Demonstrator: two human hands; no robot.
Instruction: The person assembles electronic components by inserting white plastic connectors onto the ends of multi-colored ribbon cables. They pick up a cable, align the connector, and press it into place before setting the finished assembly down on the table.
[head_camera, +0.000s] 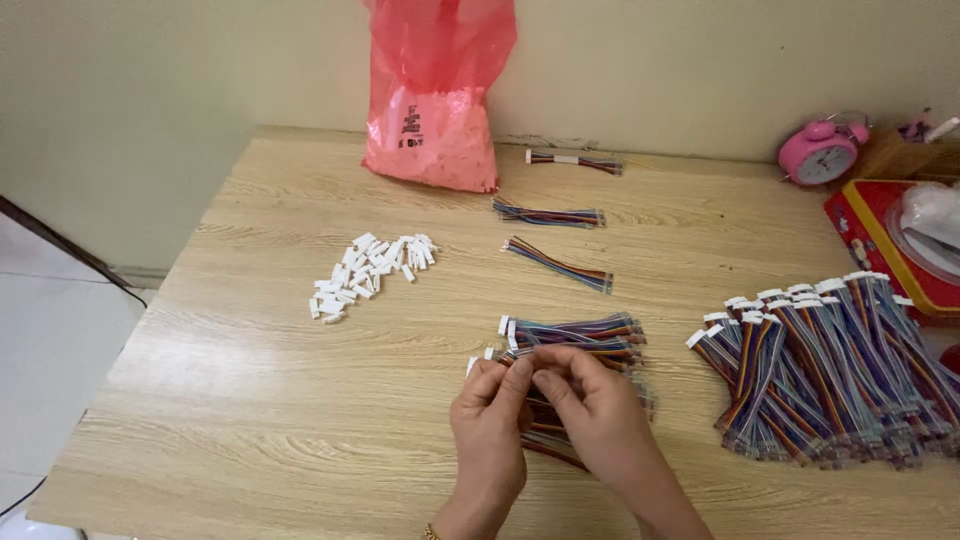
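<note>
Both hands work over a small stack of multicoloured wire harnesses (575, 340) mid-surface: the left hand (487, 425) and right hand (590, 400) pinch one harness, probably at its connector end. Many finished harnesses (830, 370) lie right; loose white connector housings (370, 272) remain left.

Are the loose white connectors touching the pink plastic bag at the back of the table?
Apart. The head view shows bare wooden table between the pile of white connectors and the pink plastic bag.
</note>
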